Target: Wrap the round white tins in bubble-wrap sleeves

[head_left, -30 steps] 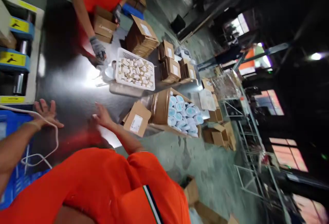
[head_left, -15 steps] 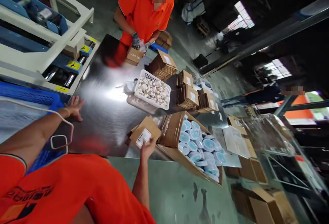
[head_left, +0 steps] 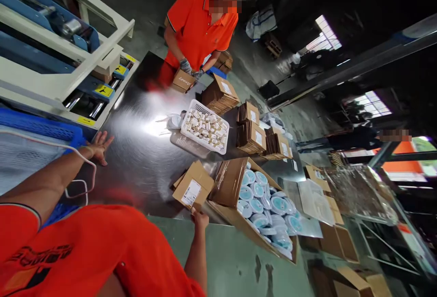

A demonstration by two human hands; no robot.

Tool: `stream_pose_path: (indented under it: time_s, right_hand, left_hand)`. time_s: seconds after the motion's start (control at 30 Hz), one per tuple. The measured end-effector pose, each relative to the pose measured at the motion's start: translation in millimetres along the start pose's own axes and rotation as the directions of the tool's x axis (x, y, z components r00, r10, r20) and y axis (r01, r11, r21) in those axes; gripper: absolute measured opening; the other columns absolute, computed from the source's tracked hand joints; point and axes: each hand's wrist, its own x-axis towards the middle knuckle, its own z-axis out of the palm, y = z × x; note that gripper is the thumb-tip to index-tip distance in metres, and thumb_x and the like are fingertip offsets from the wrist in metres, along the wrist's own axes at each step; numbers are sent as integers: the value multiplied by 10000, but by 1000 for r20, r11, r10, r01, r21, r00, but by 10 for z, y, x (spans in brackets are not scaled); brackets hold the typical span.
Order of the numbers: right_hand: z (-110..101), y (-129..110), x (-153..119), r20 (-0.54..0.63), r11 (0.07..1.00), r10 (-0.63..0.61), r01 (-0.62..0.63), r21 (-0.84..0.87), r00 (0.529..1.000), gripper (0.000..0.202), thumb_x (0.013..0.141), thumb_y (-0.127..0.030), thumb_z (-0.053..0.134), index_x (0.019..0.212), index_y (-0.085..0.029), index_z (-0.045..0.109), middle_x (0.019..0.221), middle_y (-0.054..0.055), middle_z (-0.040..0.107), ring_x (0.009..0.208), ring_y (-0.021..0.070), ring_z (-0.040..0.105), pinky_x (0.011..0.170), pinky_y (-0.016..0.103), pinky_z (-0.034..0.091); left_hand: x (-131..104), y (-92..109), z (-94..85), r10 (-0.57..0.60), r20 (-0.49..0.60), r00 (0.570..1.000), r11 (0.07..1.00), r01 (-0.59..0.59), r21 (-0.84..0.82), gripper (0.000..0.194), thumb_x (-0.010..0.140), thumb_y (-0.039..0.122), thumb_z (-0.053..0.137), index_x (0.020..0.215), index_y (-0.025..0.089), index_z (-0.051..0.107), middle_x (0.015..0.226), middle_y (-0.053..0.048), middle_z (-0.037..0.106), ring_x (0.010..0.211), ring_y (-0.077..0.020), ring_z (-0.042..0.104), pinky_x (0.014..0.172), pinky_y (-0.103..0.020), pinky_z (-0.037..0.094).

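Glare burns a near-white patch on the metal tabletop (head_left: 133, 153) just left of the white basket (head_left: 221, 150); red reflections blur the metal farther left. Past the basket's upper right, bright windows (head_left: 373, 103) punctuate deep gloom. Lens distortion stretches and tilts the surroundings, and the far right is soft. Print on the carton (head_left: 204, 182) below the basket is unreadably small.

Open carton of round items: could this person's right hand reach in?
Probably yes: the right hand is near the carton, whose top is open, though that hand seems to pinch the labelled cardboard.
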Motion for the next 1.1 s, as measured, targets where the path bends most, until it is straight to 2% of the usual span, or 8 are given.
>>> stream_pose_path:
  time_s: [0.2,0.33,0.4,0.5,0.63,0.77,0.97,1.1]
  right_hand:
    - [-464,-87,231,-15,998,44,-44,34,999,234,555,-447,673,586,-313,484,540,26,552,606,351,740,487,424,534]
    - [-469,-486,231,137,944,-96,46,326,986,312,558,-448,702,767,-281,541,839,68,743,718,268,772,644,384,639]
    - [-187,-798,149,234,842,-191,37,538,953,353,555,-399,734,793,-272,507,899,71,763,749,249,771,649,358,644]
    - [501,-1309,-27,340,751,-278,-18,660,898,331,605,-335,720,845,-270,501,914,55,771,759,222,765,618,315,633]
    - [1395,-1906,-221,470,757,-339,-60,650,815,333,675,-320,721,925,-256,510,947,36,766,765,181,752,614,259,618]
    - [1834,-2272,-363,638,793,-314,-175,583,703,403,663,-289,763,975,-248,510,934,6,753,728,161,734,537,207,573]
    - [1809,-2137,-603,660,770,-248,-269,578,709,392,651,-216,763,945,-242,504,830,-30,726,655,158,707,488,189,535]
    - [1504,-1646,-586,540,724,-209,-242,646,816,368,704,-231,765,938,-244,481,809,-36,713,607,141,681,493,193,535]
  left_hand:
    - [-52,28,-46,7,6,1000,1000,-7,-17,1490,617,310,999,1776,123,81,1732,-307,-185,1621,-519,-201,1176,-841,146]
    - [-32,33,-20,-4,-2,1000,1000,3,-20,1417,662,230,952,1776,120,83,1724,-319,-185,1614,-522,-214,1164,-849,154]
    - [-16,23,7,-2,-5,1000,1000,2,-14,1419,668,221,945,1777,124,64,1716,-313,-218,1622,-502,-218,1165,-848,150]
    - [8,-3,55,13,-11,1000,1000,-13,-7,1463,636,246,967,1777,129,59,1718,-303,-231,1627,-487,-225,1172,-839,157]
    - [48,-35,109,32,-41,999,999,-33,-7,1536,578,302,989,1776,122,46,1705,-316,-239,1608,-528,-231,1161,-851,140]
    - [108,-79,114,22,-23,999,999,-23,-30,1583,526,337,1018,1775,140,66,1720,-292,-213,1604,-539,-225,1161,-851,150]
    - [61,-141,90,15,23,1000,999,-16,50,1484,635,377,976,1777,149,56,1716,-279,-225,1606,-514,-241,1179,-821,180]
    - [40,-133,24,6,28,1000,981,-12,194,1439,740,497,884,1765,86,-39,1683,-331,-263,1607,-516,-220,1189,-777,244]
